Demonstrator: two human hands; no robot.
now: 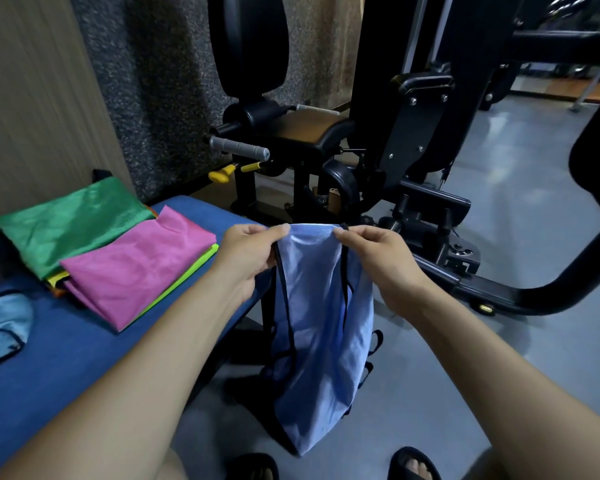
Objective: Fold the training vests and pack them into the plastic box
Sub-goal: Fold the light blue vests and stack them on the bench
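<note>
We held the light blue vest [321,327] in the air beside the worktop [84,358], our left hand [248,258] and right hand [383,263] pinching its top edge, and we judged it thin, limp, slippery, best gripped at the shoulders.

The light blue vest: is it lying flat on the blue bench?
No, both the left hand and right hand pinch the light blue vest, which hangs over the floor.

Folded vests [111,251] on the bench [84,358] at left; gym machine [326,143] behind; hanging vest [323,341] between.
</note>
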